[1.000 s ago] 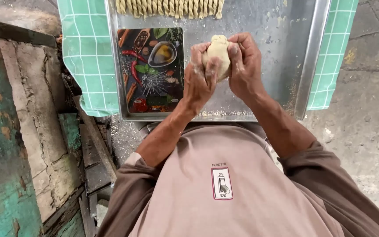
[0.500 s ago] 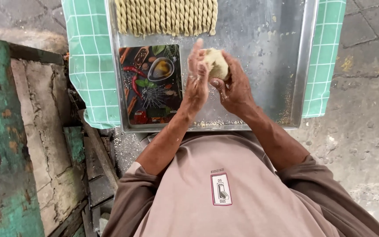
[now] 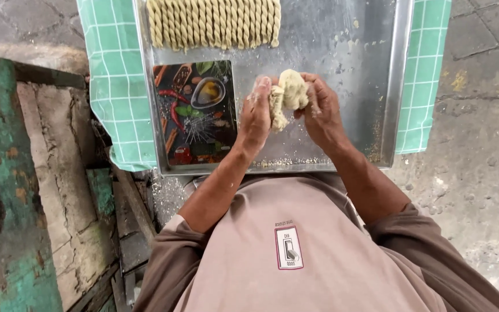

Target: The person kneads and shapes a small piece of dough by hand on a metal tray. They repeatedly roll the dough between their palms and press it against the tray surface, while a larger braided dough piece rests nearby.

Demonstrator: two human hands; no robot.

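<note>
Left fingers: left hand (image 3: 255, 118) held flat and upright, fingers straight and close together, pressed against the near-left side of the dough lump (image 3: 289, 95)
Right fingers: right hand (image 3: 321, 112) curled around the lump's right side, fingertips and thumb closed on it
Dough lump: pale, rough and crumbly, held between both palms above the middle of the metal tray (image 3: 342, 52), not resting on it; a strip of it hangs down along the left palm
Dough against fingers: top of the lump stands just above the fingertips of both hands; the bulk sits nearer the right palm
Handling note: as I judge it, even pressure from both palms, worked over the tray so crumbs fall onto it, would keep so dry a lump from breaking
Tray: shiny, dusted with crumbs, most along its near edge
Twisted sticks (image 3: 215, 23): a tight row of pale rope-like pieces along the tray's far edge, toward the far-left corner, well apart from the hands
Printed board (image 3: 194, 112): dark rectangle with pictures of spices, at the tray's near-left corner, just beside the left hand
Green checked cloth (image 3: 114, 86): under the tray, showing past its left and right edges
Shirt (image 3: 295, 254): beige, nearest the viewer
</note>
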